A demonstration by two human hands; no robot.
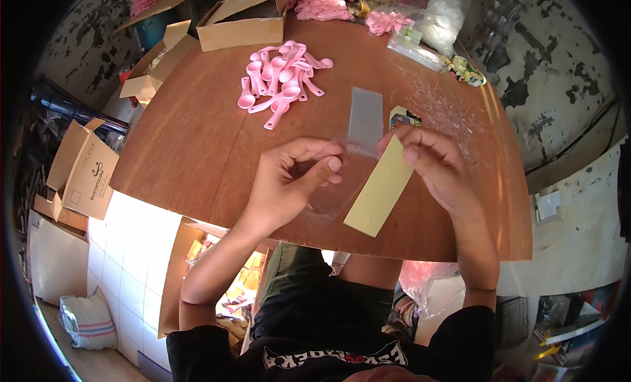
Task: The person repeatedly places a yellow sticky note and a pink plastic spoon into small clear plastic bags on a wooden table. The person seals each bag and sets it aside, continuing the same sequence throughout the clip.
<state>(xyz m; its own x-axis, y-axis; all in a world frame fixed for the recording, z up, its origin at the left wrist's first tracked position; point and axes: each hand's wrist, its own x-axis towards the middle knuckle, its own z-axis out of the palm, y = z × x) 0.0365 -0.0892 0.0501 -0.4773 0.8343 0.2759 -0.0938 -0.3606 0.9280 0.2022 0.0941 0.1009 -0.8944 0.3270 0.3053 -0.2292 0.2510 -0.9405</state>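
Observation:
In my right hand (439, 166) is a long pale yellow card (379, 194), pinched near its top end and tilted, its lower end toward me. My left hand (286, 178) is closed, thumb against fingers, on a thin clear plastic bag (330, 199) that is hard to see against the wood. Just beyond my hands lies a flat stack of clear plastic bags (365, 116). Beside it, partly behind my right fingers, sits a small stack of printed cards (403, 116). Farther left is a heap of pink plastic spoons (282, 76).
The brown wooden table (190, 152) has a curved outline. Thin clear plastic scraps (447, 116) litter its right side. An open cardboard box (240, 30) stands at the back left, and bags of pink pieces (325, 4) lie along the back. Below the near edge is a box of yellow cards (243, 283).

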